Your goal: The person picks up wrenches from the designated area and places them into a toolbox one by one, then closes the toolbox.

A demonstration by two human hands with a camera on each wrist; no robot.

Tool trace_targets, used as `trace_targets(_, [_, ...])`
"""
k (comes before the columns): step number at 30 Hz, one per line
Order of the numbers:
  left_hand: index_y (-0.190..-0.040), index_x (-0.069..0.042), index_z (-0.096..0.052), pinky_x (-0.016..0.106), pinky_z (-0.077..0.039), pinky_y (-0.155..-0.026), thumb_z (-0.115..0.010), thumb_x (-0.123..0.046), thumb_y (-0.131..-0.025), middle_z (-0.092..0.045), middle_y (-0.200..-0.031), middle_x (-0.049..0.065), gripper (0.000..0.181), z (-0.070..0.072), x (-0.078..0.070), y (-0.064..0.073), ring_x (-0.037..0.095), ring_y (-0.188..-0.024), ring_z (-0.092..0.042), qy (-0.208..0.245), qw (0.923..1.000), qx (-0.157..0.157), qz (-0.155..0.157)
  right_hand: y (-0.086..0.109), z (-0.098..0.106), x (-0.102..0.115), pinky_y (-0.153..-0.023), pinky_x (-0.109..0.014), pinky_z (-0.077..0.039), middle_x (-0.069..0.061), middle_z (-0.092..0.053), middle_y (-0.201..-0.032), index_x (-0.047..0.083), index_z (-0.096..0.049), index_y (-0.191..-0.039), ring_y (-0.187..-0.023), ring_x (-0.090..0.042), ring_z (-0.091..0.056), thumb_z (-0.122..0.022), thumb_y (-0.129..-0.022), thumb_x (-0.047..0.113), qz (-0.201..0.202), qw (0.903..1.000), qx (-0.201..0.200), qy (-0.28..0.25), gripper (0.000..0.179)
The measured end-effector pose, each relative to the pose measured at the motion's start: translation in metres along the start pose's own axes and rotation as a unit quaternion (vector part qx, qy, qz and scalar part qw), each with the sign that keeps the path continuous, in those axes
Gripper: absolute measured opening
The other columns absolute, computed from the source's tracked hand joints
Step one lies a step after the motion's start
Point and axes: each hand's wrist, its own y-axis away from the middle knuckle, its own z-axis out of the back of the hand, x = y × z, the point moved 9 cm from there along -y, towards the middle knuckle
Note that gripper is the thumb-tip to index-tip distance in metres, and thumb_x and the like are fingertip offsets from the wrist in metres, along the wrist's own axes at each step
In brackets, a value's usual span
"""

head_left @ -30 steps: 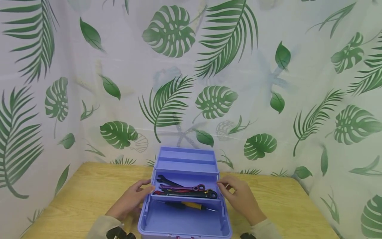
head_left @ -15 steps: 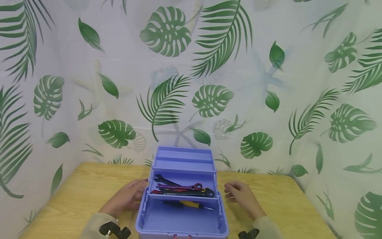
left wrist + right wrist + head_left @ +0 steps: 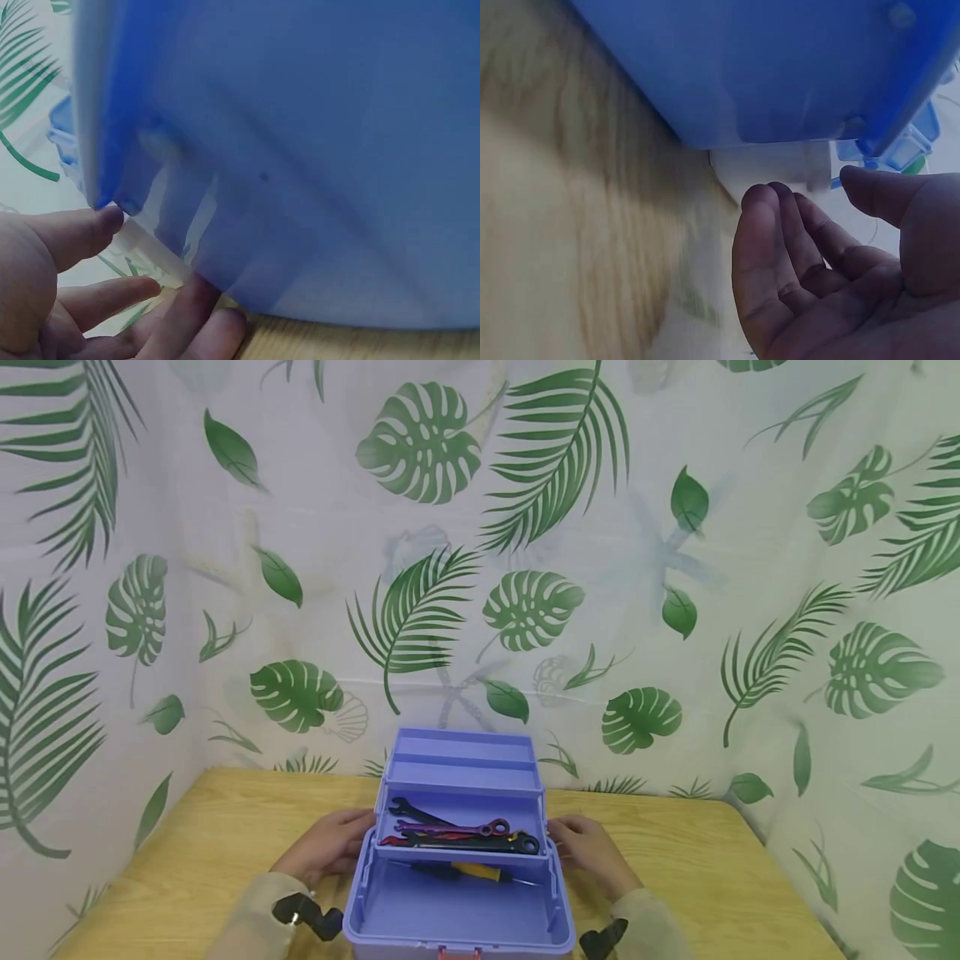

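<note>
A periwinkle-blue toolbox [image 3: 457, 914] stands open on the table, its tiered trays raised toward the back. In the middle tray [image 3: 517, 810] lie several wrenches, among them a purple wrench [image 3: 450, 829] and a black wrench [image 3: 480, 843]. Below, a screwdriver [image 3: 480, 872] with a yellow and black handle lies in the bottom compartment. My left hand [image 3: 324, 846] is at the box's rear left, thumb tip by the rim and fingertips against the lower wall in the left wrist view. At the rear right, my right hand [image 3: 592, 852] has loosely bent fingers right beside the box wall.
The wooden table [image 3: 697, 877] extends to both sides of the toolbox. Behind it hangs a white curtain [image 3: 480, 510] printed with green leaves, which also runs along the left and right sides. A red latch [image 3: 459, 953] is at the box's front edge.
My right hand left the tray's right edge, moved out to the right, then came back in lower beside the box. The left hand slid from the tray's left edge down to the outer side.
</note>
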Motion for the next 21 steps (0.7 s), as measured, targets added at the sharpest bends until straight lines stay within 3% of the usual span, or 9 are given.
trace_targets(4, [-0.139,0.005,-0.04,0.041,-0.057,-0.077,-0.057,-0.043,-0.093,-0.066,-0.113,0.019,0.069,0.0,0.0,-0.001,0.027,-0.095,-0.067,0.0,0.9999,0.006,0.012,-0.002,-0.004,0.004,-0.07,-0.039,-0.058,-0.011,-0.068,-0.096,-0.005,-0.064,-0.106,-0.082,-0.023,-0.067,-0.055,-0.097,0.022,0.006,0.9999,0.015,0.004,0.03])
trace_targets(13, [-0.139,0.006,-0.039,0.043,-0.057,-0.079,-0.056,-0.042,-0.094,-0.066,-0.113,0.019,0.067,-0.001,-0.001,-0.006,0.028,-0.098,-0.067,0.0,0.9996,0.001,0.03,-0.016,-0.002,-0.002,-0.076,-0.036,-0.056,-0.012,-0.068,-0.105,0.0,-0.065,-0.112,-0.092,-0.021,-0.065,-0.061,-0.092,0.034,-0.004,0.9994,0.032,-0.01,0.04])
trace_targets(21, [-0.137,0.007,-0.042,0.042,-0.057,-0.078,-0.053,-0.033,-0.097,-0.067,-0.11,0.02,0.058,-0.003,-0.006,-0.01,0.027,-0.097,-0.067,-0.014,0.9993,-0.006,0.033,-0.024,0.001,0.003,-0.085,-0.036,-0.054,-0.012,-0.068,-0.108,0.001,-0.068,-0.108,-0.096,-0.021,-0.066,-0.063,-0.092,0.026,0.006,0.9994,0.031,-0.012,0.03])
